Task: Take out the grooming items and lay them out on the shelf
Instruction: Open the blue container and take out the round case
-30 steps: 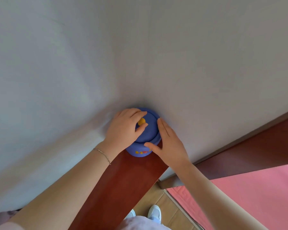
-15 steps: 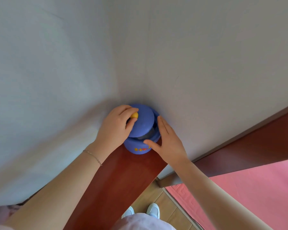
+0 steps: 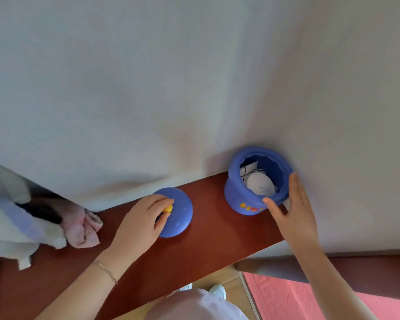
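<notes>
A blue pot [image 3: 243, 199] with yellow and red letters stands uncovered on the dark red wooden shelf [image 3: 208, 241], against the white wall. Inside it I see a white rounded item [image 3: 260, 184] and a pale packet with a dark cord behind it. My right hand [image 3: 291, 211] cups the pot's right side, thumb on its front. The blue domed lid [image 3: 180, 213] lies on the shelf to the pot's left. My left hand [image 3: 141, 220] pinches the lid's yellow knob [image 3: 168, 209].
Bunched pink and white cloths [image 3: 79, 227] lie on the shelf at the far left. Below the shelf's front edge are wooden floor, white shoes and a pink mat [image 3: 310, 303] at lower right.
My left hand lifted the lid off the pot and carried it left, down onto the shelf. The pot's inside now shows. The view swung left.
</notes>
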`<state>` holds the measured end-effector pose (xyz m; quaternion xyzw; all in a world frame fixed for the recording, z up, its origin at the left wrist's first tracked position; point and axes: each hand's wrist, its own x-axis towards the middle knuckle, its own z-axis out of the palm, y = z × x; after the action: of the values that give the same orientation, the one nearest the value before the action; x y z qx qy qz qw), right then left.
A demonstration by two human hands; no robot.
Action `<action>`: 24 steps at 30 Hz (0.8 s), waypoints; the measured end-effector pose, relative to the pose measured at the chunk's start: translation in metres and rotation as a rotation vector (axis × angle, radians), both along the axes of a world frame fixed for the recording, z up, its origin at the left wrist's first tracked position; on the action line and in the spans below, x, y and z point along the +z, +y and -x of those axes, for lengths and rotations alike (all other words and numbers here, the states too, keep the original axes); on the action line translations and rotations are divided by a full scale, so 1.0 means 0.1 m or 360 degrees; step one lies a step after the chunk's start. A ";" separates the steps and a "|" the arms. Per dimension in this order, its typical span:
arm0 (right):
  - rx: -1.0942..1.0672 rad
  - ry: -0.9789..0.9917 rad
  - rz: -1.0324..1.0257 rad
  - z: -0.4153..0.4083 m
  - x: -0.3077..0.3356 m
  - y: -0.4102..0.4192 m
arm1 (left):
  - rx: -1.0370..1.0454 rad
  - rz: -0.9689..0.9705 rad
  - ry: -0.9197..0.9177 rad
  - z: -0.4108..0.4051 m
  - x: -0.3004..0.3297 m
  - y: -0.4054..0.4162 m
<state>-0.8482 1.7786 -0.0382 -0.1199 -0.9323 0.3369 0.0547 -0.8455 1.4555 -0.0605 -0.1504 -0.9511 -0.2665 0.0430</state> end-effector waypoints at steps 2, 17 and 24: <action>0.0006 0.0006 0.0006 0.00 -0.02 0.00 | 0.0041 0.0014 -0.0044 -0.08 -0.11 -0.09; 0.0002 0.0012 0.0067 0.00 -0.04 -0.01 | 0.0134 0.0202 -0.0248 -0.23 -0.44 -0.19; 0.0010 0.0008 0.0111 0.00 -0.03 -0.02 | -0.0047 0.0090 0.0021 0.05 -0.03 0.23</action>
<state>-0.8480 1.7769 -0.0413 -0.1180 -0.9202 0.3695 0.0519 -0.8502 1.4790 -0.0632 -0.1674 -0.9556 -0.2392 0.0409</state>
